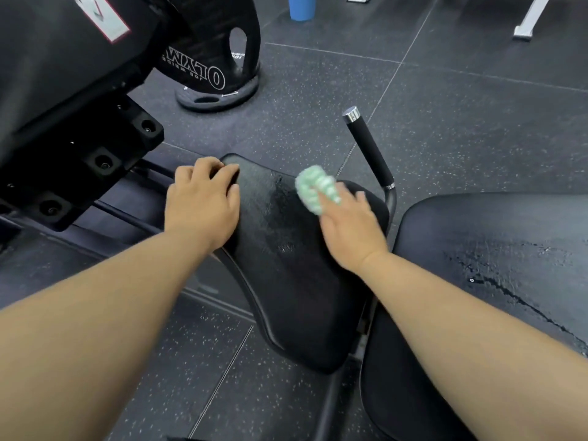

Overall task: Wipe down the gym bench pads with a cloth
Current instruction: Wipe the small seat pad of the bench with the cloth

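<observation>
A black seat pad [286, 281] lies in the middle of the head view, with a wet streak across its far half. My right hand [350, 227] presses a bunched green-and-white cloth [316, 187] onto the pad's far right part; the cloth is blurred. My left hand [203, 202] rests on the pad's far left corner, its fingers curled over the edge. A larger black back pad [496, 259] lies to the right, with wet marks on it.
A black foam-gripped handle [369, 151] with a chrome cap sticks up just beyond the cloth. The black machine frame [79, 122] looms at the left. Weight plates [222, 68] stand on the speckled rubber floor, and a blue cup [301, 7] sits farther back.
</observation>
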Motion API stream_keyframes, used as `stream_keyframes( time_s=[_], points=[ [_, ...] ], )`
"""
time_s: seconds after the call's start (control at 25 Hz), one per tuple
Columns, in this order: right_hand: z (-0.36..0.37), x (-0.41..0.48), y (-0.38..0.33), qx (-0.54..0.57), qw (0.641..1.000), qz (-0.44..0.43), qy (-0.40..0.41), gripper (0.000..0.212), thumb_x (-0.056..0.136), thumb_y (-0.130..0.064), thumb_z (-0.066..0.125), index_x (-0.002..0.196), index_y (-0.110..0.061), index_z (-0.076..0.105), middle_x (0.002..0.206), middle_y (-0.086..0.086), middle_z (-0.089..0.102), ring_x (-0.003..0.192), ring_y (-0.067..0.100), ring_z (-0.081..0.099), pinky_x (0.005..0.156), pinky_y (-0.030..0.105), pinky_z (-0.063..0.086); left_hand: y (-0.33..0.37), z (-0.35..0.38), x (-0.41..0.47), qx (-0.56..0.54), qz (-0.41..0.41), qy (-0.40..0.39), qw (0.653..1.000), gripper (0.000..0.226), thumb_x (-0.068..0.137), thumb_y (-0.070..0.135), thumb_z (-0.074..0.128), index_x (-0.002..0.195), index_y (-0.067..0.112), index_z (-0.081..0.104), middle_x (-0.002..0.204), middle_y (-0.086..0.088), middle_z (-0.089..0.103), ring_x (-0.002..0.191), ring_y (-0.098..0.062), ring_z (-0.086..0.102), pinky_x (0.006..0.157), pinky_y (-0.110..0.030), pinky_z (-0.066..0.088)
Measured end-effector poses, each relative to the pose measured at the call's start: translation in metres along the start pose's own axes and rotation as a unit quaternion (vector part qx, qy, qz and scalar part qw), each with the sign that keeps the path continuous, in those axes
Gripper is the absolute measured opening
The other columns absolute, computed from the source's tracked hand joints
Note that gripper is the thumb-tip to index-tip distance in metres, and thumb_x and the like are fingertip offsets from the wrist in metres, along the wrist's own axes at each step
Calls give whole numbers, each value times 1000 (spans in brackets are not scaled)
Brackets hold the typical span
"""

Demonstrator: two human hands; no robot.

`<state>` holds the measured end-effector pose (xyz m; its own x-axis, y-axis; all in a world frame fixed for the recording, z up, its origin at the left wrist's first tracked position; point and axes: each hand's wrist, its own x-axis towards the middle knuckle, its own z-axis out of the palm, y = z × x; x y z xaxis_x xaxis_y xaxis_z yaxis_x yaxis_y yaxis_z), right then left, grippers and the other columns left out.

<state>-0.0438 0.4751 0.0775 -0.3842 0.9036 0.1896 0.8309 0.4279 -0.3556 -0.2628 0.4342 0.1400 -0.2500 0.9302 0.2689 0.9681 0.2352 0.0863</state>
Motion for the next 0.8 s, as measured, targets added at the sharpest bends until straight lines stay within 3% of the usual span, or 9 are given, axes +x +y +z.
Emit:
stream_keyframes(
  time_s=[0.16, 0.24, 0.32, 0.4, 0.48, 0.56, 0.6, 0.68, 0.8],
  points=[
    [9, 27, 5, 61, 958, 277, 40, 49, 94, -11, 31, 141, -20, 41, 160, 5, 13, 144, 28, 16, 118, 42, 10, 0, 12, 3, 12, 9, 21, 1000, 40, 94, 32, 41, 133, 27, 49, 147, 0, 40, 126, -30, 40, 100, -44, 33],
    [14, 20, -24, 100, 976, 185, 64, 50, 91, -7, 32, 138, -18, 47, 158, 6, 19, 138, 29, 28, 116, 41, 16, 0, 12, 2, 11, 11, 16, 1000, 40, 94, 32, 40, 133, 27, 47, 149, 1, 38, 128, -28, 40, 100, -44, 34],
    [15, 2, -28, 121, 992, -16, 42, 52, 90, -10, 32, 138, -19, 47, 154, 8, 31, 133, 26, 33, 115, 42, 20, -2, 10, 3, 10, 10, 17, 1000, 41, 94, 32, 39, 134, 27, 47, 149, 2, 37, 127, -28, 41, 99, -43, 34],
    [14, 3, 9, 47, 997, -54, 24, 54, 88, -15, 28, 140, -18, 45, 148, 9, 37, 122, 32, 37, 110, 48, 30, -2, 10, 2, 9, 9, 13, 1000, 41, 95, 32, 39, 134, 27, 46, 150, 2, 36, 127, -28, 41, 98, -42, 35],
    [15, 18, 45, 13, 980, 190, 55, 55, 89, -18, 24, 143, -13, 37, 149, 9, 30, 120, 37, 39, 103, 48, 37, -1, 11, 0, 11, 12, 7, 1000, 41, 95, 32, 38, 135, 28, 46, 150, 3, 36, 126, -28, 41, 98, -42, 36],
    [14, 29, 34, 80, 927, 359, 72, 51, 90, -12, 30, 140, -16, 39, 151, 3, 26, 128, 30, 36, 95, 30, 33, -2, 12, 2, 10, 11, 13, 1000, 40, 95, 32, 39, 134, 28, 46, 149, 3, 37, 125, -29, 42, 96, -42, 37],
    [10, 30, 9, 126, 930, 336, 78, 49, 87, -8, 31, 133, -20, 44, 145, 1, 31, 123, 26, 40, 81, 21, 27, -2, 12, 1, 9, 11, 15, 1000, 40, 95, 31, 40, 134, 27, 47, 149, 2, 38, 124, -29, 42, 94, -42, 38],
    [10, 16, -33, 157, 977, 136, 49, 50, 84, -4, 32, 126, -24, 49, 139, -4, 38, 121, 22, 43, 75, 3, 20, -2, 12, 1, 10, 12, 15, 1000, 40, 95, 31, 40, 134, 27, 48, 148, 1, 39, 123, -30, 43, 93, -43, 39],
    [10, 5, -21, 138, 988, -68, 19, 58, 91, -10, 36, 147, -24, 35, 157, -4, 22, 141, 19, 29, 106, 26, 30, -2, 11, 1, 10, 10, 12, 1000, 42, 95, 33, 37, 135, 27, 48, 149, 2, 39, 124, -29, 43, 94, -43, 39]
  ],
)
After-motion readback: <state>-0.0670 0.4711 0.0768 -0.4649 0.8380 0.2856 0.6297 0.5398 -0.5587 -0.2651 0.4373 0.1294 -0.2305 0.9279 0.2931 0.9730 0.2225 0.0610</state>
